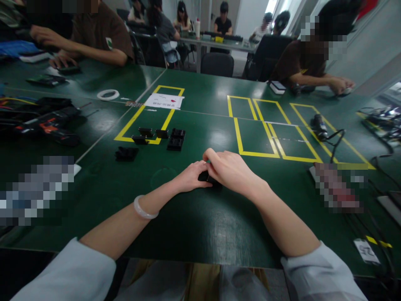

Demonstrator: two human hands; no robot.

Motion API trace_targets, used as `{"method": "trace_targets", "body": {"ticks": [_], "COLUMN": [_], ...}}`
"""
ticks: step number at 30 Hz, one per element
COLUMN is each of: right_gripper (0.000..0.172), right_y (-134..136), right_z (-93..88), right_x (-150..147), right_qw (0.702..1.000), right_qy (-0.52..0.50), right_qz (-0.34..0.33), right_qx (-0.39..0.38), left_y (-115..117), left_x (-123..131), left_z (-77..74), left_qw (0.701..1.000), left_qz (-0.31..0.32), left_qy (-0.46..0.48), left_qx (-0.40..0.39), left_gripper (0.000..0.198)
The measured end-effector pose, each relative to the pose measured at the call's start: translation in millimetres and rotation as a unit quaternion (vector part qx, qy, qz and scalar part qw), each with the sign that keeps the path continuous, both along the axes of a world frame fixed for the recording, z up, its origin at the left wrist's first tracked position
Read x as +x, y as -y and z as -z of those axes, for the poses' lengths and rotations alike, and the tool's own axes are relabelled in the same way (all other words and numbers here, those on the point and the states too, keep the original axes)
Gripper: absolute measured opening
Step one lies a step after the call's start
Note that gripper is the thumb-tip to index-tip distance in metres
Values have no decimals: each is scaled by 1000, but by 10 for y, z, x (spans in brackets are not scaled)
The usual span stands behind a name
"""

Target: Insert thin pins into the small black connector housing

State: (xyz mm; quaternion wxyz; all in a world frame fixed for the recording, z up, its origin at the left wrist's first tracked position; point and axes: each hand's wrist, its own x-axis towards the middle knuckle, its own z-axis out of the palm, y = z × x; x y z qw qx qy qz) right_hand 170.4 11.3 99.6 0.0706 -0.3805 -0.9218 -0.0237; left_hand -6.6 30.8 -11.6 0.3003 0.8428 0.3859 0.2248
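Observation:
Both my hands meet at the middle of the green table, pressed together over a small black part that lies on the surface. My left hand has its fingers curled onto the part's left side; a pale bangle sits on that wrist. My right hand covers the part from the right, fingers bent down over it. Most of the part is hidden under the fingers. Several more black plastic parts lie farther away to the left, at the near edge of a yellow taped rectangle.
A white paper sheet and a tape roll lie at the far left. More yellow taped boxes lie to the right, with a black tool and cable. Other people sit around the table. Cables and tools crowd both side edges.

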Motion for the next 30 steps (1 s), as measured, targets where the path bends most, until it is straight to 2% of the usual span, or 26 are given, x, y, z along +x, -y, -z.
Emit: {"method": "trace_targets", "body": {"ticks": [3,8,16,23,30], "right_gripper": [22,32,26,29,24], "right_y": [17,16,48,46,50], "right_z": [-33,-31,-86,-45,-37], "right_x": [-2,11,-1,7,3], "right_qw": [1000,1000,1000,999,1000], "right_qy": [2,25,18,22,12], "right_qz": [4,11,15,6,10], "right_qx": [-4,14,-7,24,10], "left_y": [-5,-14,-13,-5,-10], "left_x": [3,-11,-17,-15,-7], "left_z": [11,46,64,31,30], "left_qw": [1000,1000,1000,1000,1000], "left_qz": [3,12,4,12,2], "left_qy": [0,12,2,5,4], "left_qx": [-2,7,21,9,14], "left_gripper": [29,30,45,36,43]}}
